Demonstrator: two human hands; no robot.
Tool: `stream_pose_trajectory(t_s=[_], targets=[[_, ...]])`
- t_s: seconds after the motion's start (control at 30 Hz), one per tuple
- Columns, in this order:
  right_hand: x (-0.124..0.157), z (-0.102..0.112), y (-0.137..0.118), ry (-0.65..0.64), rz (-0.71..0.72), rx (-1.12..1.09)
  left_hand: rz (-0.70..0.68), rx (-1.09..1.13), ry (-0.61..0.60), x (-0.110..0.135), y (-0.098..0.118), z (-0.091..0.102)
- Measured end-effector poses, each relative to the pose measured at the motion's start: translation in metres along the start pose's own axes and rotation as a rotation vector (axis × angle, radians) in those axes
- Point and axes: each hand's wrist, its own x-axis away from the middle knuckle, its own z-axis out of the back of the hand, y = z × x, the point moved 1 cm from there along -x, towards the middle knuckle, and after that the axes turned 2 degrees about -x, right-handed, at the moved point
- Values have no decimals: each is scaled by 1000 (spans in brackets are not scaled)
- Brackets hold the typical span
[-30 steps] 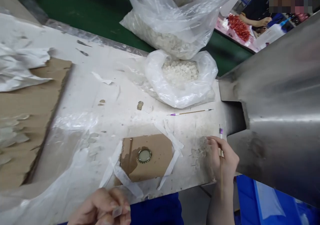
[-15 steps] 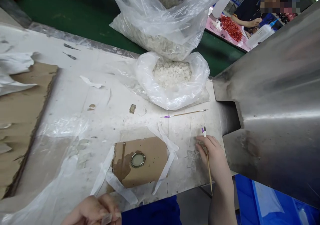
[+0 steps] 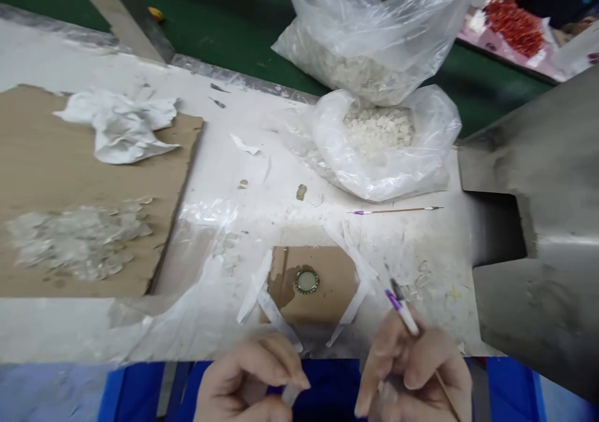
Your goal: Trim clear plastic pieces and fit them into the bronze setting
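My left hand point(image 3: 253, 378) is at the table's front edge, pinching a small translucent piece point(image 3: 291, 394) between thumb and fingers. My right hand point(image 3: 416, 375), slightly blurred, is closed around a thin brush point(image 3: 406, 314) with a wooden handle, a white and purple wrap and a dark tip. Something clear also shows by its fingers, too blurred to name. Beyond both hands, a brown cardboard piece point(image 3: 334, 291) bears a round disc point(image 3: 307, 281) with a toothed metal rim. White strips point(image 3: 350, 306) lie along the cardboard's sides.
Behind the cardboard lies another thin brush point(image 3: 397, 210). An open plastic bag of whitish pieces point(image 3: 381, 128) stands in front of a larger bag point(image 3: 374, 53). Left, a cardboard sheet point(image 3: 60, 172) carries clear flakes point(image 3: 79, 238) and crumpled tissue point(image 3: 126, 125). A metal panel point(image 3: 552, 210) borders the right.
The view has swung left. My right hand has come back from the table's right side towards my left hand, with the brush still in it. My left hand still pinches the translucent piece.
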Motion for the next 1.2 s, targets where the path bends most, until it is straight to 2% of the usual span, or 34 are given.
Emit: stream_pose_trajectory(t_s=[0.07, 0.17, 0.53, 0.63, 0.83, 0.97, 1.2], targets=[[0, -11, 13, -46, -192, -224, -82, -59, -93, -1, 0, 3], [-3, -17, 27, -66, -363, -360, -96, -125, -169, -2, 1, 4], [-3, -15, 32, -48, -490, -368, -173, -231, -279, -4, 3, 8], [-6, -15, 32, -62, -459, -345, -130, -188, -236, -2, 1, 6], [-7, -19, 27, -95, -328, -181, -43, 37, -111, 2, -5, 2], [-8, -21, 24, -11, -271, -168, -101, -8, -115, 3, -3, 3], [-9, -22, 30, 28, -310, -427, -228, -205, -111, -5, -2, 3]])
